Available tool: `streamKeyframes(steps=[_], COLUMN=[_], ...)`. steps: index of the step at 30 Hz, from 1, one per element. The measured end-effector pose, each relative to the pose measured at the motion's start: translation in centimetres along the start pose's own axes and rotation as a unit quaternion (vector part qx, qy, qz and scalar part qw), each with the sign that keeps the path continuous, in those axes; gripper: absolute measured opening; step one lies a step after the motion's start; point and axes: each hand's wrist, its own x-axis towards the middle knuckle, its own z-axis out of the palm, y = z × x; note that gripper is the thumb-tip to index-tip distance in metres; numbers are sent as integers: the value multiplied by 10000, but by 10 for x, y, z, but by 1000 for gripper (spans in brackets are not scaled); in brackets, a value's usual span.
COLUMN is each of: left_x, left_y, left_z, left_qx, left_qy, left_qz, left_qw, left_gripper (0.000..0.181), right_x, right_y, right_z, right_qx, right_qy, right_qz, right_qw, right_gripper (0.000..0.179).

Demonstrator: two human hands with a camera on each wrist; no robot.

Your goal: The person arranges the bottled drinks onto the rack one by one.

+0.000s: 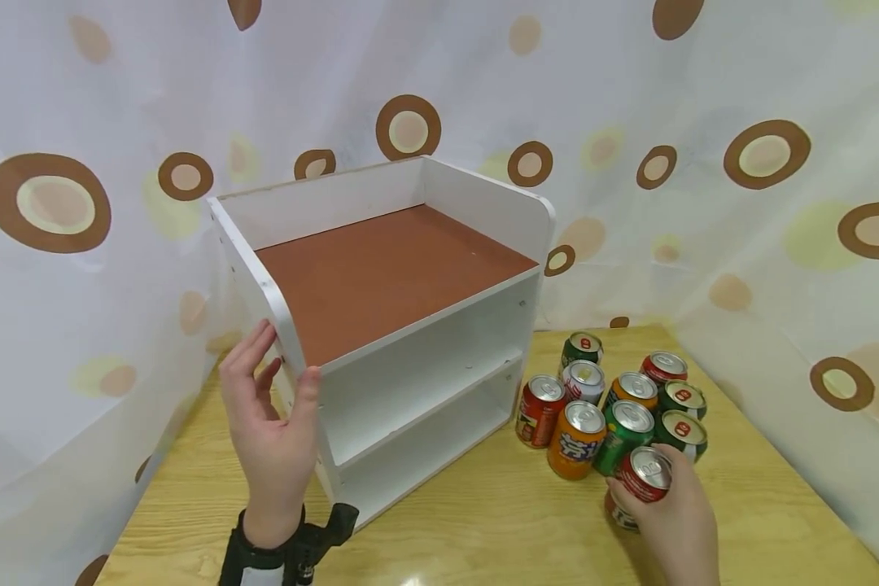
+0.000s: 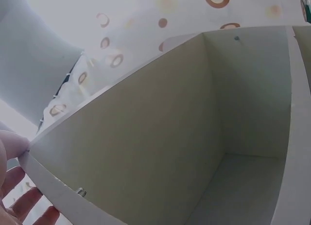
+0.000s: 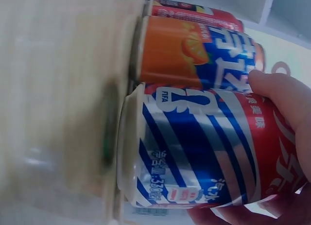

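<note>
A small white shelf unit [image 1: 417, 404] with a brown top panel [image 1: 395, 277] stands on the wooden table. My left hand [image 1: 274, 423] touches its near left side panel, thumb at the front edge and fingers on the outer face. At the right, my right hand [image 1: 677, 521] grips a red cola can [image 1: 646, 474] round its upper part. In the right wrist view this can [image 3: 194, 147] shows blue and silver stripes; its base looks slightly off the table. Just beyond it are an orange soda can [image 1: 577, 439] and a green can [image 1: 625, 435].
Several more cans stand grouped right of the shelf, among them a red can [image 1: 540, 411], a white can [image 1: 583, 381] and a dark green can [image 1: 683, 431]. The wooden table [image 1: 498, 521] ends at a patterned curtain [image 1: 703, 244] behind and at both sides.
</note>
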Motion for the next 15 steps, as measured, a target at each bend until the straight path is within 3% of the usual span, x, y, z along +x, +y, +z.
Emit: streamKeyframes(steps=[15], left_x=[0], left_y=[-1], left_z=[2], left_qx=[100], left_qy=[86], left_qz=[91], left_qw=[9999], left_gripper=[48], right_x=[8], right_y=[-40], right_z=[-45], right_qx=[65], right_qy=[297], right_qz=[13], right_qw=[9995], right_gripper=[93])
